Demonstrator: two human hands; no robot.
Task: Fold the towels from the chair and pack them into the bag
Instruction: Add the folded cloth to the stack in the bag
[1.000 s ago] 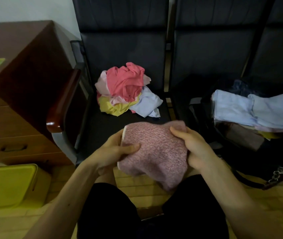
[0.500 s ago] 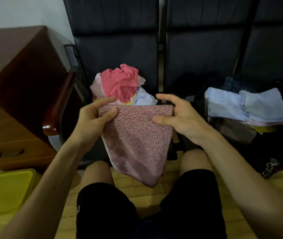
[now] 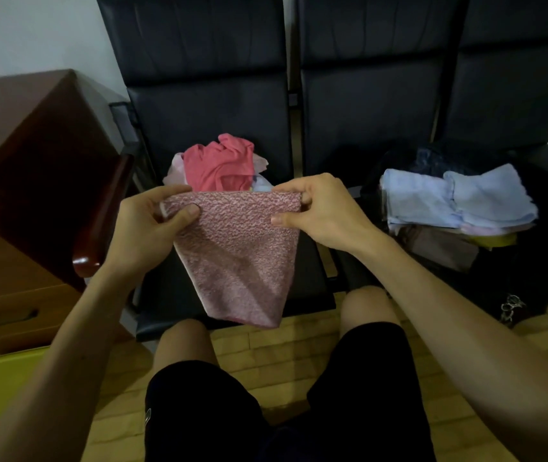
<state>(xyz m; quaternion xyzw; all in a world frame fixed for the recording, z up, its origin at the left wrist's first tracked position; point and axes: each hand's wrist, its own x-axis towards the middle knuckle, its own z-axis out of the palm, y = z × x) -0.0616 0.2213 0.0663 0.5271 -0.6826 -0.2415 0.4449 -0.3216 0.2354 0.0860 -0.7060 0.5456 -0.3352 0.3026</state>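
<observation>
Lifted since before, the pink towel [image 3: 242,251] hangs above the chair [image 3: 306,281], both hands [image 3: 147,228] [image 3: 324,211] pinching its top corners; soft, light, best gripped at corners.

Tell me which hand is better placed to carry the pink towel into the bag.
Right, probably. The right hand pinches the pink towel on the side nearest the bag; the left hand holds the far corner.

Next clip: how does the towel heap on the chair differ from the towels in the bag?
The towel heap is crumpled, mostly red and pink; the towels in the bag are folded flat, pale blue on top. The heap is partly hidden behind the held pink towel; the bag's towels are in full view. Both lie untouched.
</observation>
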